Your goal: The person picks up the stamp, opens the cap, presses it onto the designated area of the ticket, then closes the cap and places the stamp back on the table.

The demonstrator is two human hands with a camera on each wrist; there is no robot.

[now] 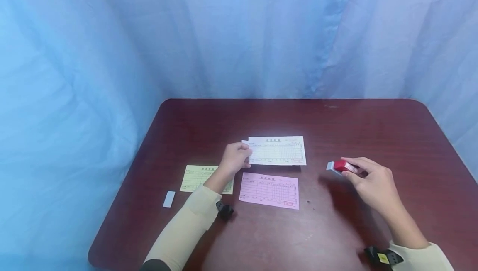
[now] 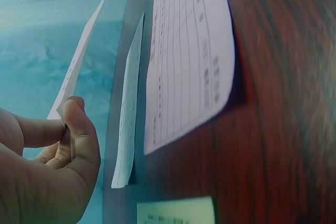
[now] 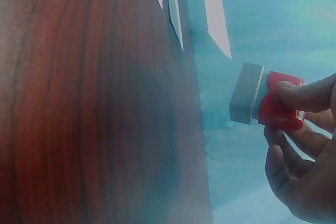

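My left hand (image 1: pixel 233 159) pinches the left edge of a white printed form (image 1: pixel 276 150) between thumb and fingers. In the left wrist view that form (image 2: pixel 79 64) is raised over the table, and a second white form (image 2: pixel 128 108) lies below it. A faint reddish mark shows near the held form's lower right corner. My right hand (image 1: pixel 373 184) grips a red stamp (image 1: pixel 343 166) over the table, its pale grey end pointing left. Nearer to me lies a pink form (image 1: pixel 269 190) with a red boxed mark at its lower right.
A yellow form (image 1: pixel 196 177) lies on the left, partly covered by my left forearm. Beside it is a small pale rectangular piece (image 1: pixel 169 199). The dark red-brown table (image 1: pixel 373 125) has blue curtains (image 1: pixel 239 34) behind it and at the sides.
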